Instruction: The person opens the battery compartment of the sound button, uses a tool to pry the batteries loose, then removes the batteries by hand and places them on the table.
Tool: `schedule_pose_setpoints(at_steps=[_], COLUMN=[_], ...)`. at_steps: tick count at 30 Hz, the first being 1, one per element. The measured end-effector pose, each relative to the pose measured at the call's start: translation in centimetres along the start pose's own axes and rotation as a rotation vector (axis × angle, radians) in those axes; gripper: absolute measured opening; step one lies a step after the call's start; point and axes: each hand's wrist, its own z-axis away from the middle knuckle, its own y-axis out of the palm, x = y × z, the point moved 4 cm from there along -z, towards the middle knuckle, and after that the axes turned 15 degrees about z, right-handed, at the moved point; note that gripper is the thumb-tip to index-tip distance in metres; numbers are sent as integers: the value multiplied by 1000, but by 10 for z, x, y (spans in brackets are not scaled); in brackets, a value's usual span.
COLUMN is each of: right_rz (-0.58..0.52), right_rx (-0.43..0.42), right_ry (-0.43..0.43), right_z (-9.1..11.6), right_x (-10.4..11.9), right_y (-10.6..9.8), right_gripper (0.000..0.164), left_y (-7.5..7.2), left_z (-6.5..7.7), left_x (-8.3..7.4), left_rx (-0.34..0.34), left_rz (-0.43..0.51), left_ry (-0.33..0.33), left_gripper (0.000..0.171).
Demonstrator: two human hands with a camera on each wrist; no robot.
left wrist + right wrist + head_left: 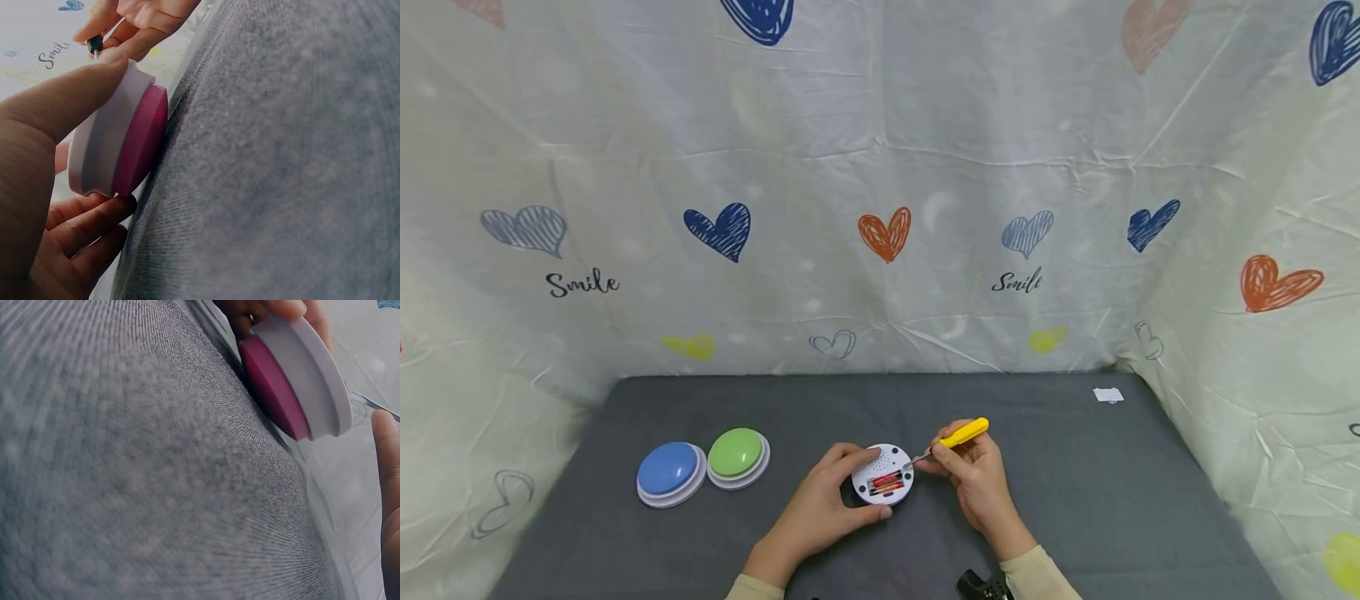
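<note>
Face down on the dark cloth lies a round push button (867, 466), white underneath with a pink dome, as the wrist views show. Its battery compartment is uncovered, with red batteries (886, 483) inside. My left hand (816, 508) grips the button's rim, thumb at the near side and fingers at the far side. In my right hand (981, 483) a screwdriver (964, 432) with a yellow handle is pinched, its shaft slanting down to the left. The screwdriver's tip is at the upper right of the button's underside; whether it touches cannot be told.
Left of the hands sit a blue button (667, 468) and a green button (735, 452), domes up. A small white piece (1108, 395) lies at the table's back right. Part of a black object (981, 586) shows beside the right sleeve.
</note>
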Motion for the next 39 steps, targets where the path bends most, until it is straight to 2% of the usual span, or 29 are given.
schedule_pose_setpoints(at_steps=[8, 12, 19, 25, 29, 34, 39], right_rz=[6, 9, -2, -9, -8, 4, 18], right_rx=[-24, -39, -24, -28, -20, -27, -23], right_ry=[-4, 0, -44, -51, -64, -67, -80], right_z=[-1, -1, 0, 0, 0, 0, -1], right_x=[-1, -2, 0, 4, 4, 5, 6], right_y=[-3, -4, -4, -3, -4, -5, -5], right_gripper=[20, 21, 21, 21, 21, 21, 19], left_y=[0, -1, -3, -5, -7, -7, -5], left_z=[1, 0, 0, 0, 0, 0, 0], left_x=[-2, -4, -8, -8, -8, -6, -3], left_rx=[-9, -15, -45, -113, -142, -141, -80], left_rz=[-13, 5, 23, -46, -70, -103, -96], left_ry=[-8, -8, 70, 164, 186, 147, 96], left_gripper=[76, 68, 39, 31, 25, 31, 48])
